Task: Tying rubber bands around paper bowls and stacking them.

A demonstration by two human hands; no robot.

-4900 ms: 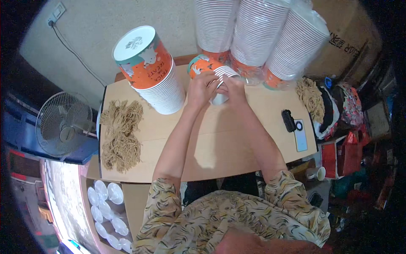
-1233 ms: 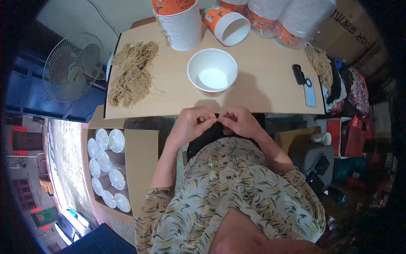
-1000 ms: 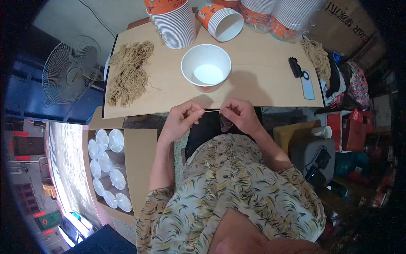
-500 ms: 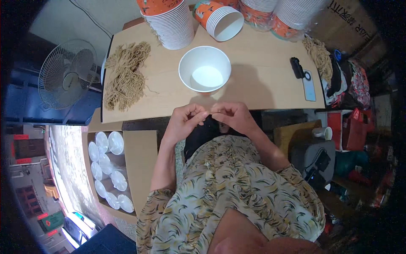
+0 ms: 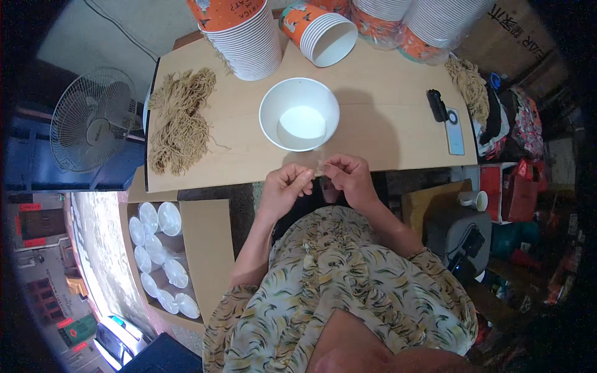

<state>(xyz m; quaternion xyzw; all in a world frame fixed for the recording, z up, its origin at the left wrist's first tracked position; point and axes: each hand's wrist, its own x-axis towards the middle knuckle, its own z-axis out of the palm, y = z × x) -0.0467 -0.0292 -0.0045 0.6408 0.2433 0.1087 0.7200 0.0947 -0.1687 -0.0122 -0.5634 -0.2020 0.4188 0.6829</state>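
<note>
My left hand (image 5: 287, 185) and my right hand (image 5: 346, 174) are close together at the near edge of the wooden table (image 5: 385, 133), fingers pinched on a thin clear plastic piece (image 5: 317, 166) held between them. Just beyond the hands stands an empty white paper bowl (image 5: 299, 114). A heap of tan noodle-like strands (image 5: 179, 121) lies on the table's left part.
Stacks of orange-and-white paper bowls (image 5: 245, 34) stand at the back, one stack lying on its side (image 5: 318, 34). More stacks in plastic (image 5: 429, 25) are at the back right. A dark device and phone (image 5: 448, 121) lie right. A fan (image 5: 90, 118) and a box of clear lids (image 5: 161, 261) are left.
Earlier both hands were at the bowl stacks at the back; a single white bowl now stands in front of me. In the last second the hands stayed together near my body, working the clear piece.
</note>
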